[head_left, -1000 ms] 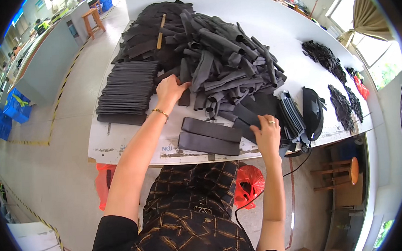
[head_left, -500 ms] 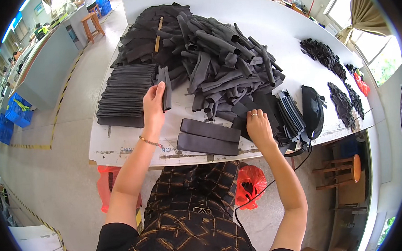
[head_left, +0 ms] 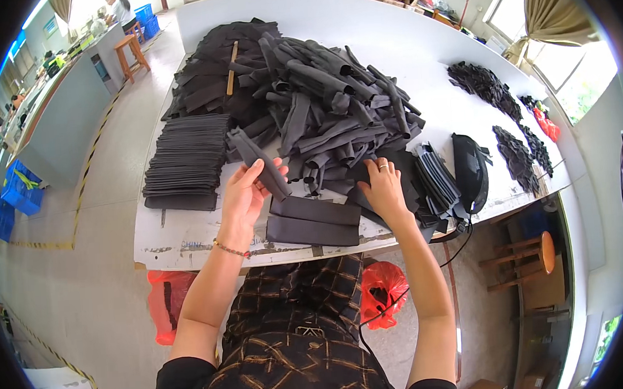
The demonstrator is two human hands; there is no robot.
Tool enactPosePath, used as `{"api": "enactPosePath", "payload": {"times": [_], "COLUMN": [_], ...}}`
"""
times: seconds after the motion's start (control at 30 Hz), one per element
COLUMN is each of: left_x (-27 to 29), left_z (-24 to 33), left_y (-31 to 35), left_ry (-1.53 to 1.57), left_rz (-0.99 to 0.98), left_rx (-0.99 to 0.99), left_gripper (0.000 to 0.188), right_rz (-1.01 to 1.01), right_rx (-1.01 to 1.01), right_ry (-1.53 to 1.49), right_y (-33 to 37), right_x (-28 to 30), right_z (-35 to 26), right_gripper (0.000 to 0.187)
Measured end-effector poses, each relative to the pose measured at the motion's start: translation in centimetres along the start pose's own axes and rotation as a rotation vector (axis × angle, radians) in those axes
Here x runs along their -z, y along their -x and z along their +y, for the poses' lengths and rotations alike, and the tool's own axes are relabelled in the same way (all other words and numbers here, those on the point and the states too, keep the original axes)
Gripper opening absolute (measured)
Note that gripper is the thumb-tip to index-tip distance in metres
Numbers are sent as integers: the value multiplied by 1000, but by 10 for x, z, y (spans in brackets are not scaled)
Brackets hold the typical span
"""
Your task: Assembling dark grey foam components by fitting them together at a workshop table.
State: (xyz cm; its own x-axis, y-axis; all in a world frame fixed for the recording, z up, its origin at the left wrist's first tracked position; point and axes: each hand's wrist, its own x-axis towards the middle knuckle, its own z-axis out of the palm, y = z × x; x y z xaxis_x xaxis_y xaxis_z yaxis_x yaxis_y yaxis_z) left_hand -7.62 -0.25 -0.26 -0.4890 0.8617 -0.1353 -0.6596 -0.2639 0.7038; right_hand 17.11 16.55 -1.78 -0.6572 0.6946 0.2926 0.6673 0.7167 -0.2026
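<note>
My left hand (head_left: 249, 192) holds a folded black fabric strip (head_left: 259, 159) between thumb and fingers, tilted above the white table. Just right of it, a flat black fabric piece (head_left: 313, 231) with a lengthwise fold lies near the table's front edge. My right hand (head_left: 387, 190) has its fingers bent onto dark flat fabric pieces (head_left: 404, 179), its thumb at their left edge; the fingertips partly hide what they grip. At the left stands a neat stack of folded black strips (head_left: 186, 159). Behind both hands spreads a big loose heap of rolled black strips (head_left: 341, 87).
A wooden stick (head_left: 231, 68) lies on black fabric at the back left. Folded dark pieces (head_left: 437, 177) and a black bag (head_left: 471, 172) with a cable stand right. Smaller black heaps (head_left: 485, 87) lie farther right. Red plastic bags (head_left: 384, 294) hang below the front edge.
My left hand has come nearer and turned the strip from upright to slanting, close to the flat piece. My right hand has shifted slightly on the dark fabric. The whole view has shifted a little.
</note>
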Motion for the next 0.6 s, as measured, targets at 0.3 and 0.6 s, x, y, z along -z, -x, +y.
{"api": "enactPosePath", "payload": {"times": [0.3,0.6], "left_x": [-5,-20], "left_z": [-6,-7], "left_y": [2,9], "left_ry": [134,191], "left_rz": [-117,-51], "left_rx": [106,185], "left_gripper": [22,16], "right_rz": [202,211], "right_rx": [52,233], "right_ry": [-137,-320], "right_y": [46,66], "right_x": [59,72], "right_z": [-18,-81], "right_gripper": [50,55]}}
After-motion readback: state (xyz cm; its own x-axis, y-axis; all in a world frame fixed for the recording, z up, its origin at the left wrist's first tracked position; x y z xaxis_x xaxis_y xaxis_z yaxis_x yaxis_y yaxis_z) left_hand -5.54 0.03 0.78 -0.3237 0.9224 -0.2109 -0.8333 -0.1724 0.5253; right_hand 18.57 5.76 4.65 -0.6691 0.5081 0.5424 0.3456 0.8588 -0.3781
